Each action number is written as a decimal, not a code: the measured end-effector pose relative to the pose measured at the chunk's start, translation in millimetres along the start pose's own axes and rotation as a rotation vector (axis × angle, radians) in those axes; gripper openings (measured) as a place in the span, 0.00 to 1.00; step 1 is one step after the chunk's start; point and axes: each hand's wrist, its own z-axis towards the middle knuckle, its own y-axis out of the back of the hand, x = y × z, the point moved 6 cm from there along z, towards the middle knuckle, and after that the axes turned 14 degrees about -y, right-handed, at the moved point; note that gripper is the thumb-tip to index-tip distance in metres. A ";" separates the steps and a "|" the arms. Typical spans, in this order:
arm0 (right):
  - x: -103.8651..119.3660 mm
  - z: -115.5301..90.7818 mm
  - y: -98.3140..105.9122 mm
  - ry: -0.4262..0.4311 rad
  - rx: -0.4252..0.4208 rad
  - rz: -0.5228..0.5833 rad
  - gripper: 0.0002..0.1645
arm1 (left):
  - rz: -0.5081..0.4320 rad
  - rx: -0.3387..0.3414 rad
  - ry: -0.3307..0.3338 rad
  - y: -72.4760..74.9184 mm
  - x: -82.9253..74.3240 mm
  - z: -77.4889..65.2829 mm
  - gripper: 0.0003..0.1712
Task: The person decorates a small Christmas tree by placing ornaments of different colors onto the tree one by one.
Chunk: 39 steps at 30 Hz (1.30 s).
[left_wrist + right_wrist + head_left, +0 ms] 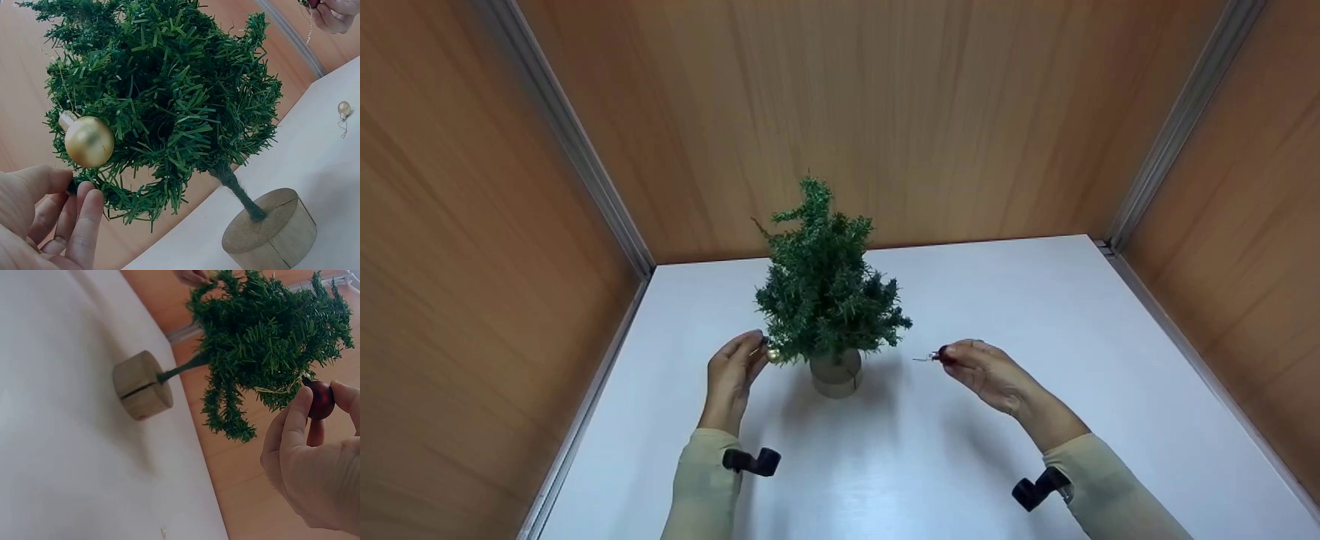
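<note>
A small artificial Christmas tree [829, 292] stands upright on a round wooden base [270, 230]. At its left side, my left hand [733, 375] pinches a dark green branch tip between thumb and fingers. A shiny gold ball ornament [90, 140] rests against the foliage just above those fingertips, its thin thread running up into the needles. To the right of the tree, my right hand [986, 373] holds a dark red ball ornament [320, 400] between thumb and fingers. A gold thread loop [278, 390] extends from the red ball toward the tree, apart from the branches in the head view.
Another gold ball ornament [344, 109] lies on the white table [1035, 300] in the left wrist view. Wood-grain panels [885, 112] with grey metal edge strips [585, 142] enclose the table at the back and both sides.
</note>
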 end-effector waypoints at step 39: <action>-3.4 4.2 -42.1 -0.015 0.104 0.035 0.06 | 0.026 0.024 0.000 2.8 6.9 -5.9 0.21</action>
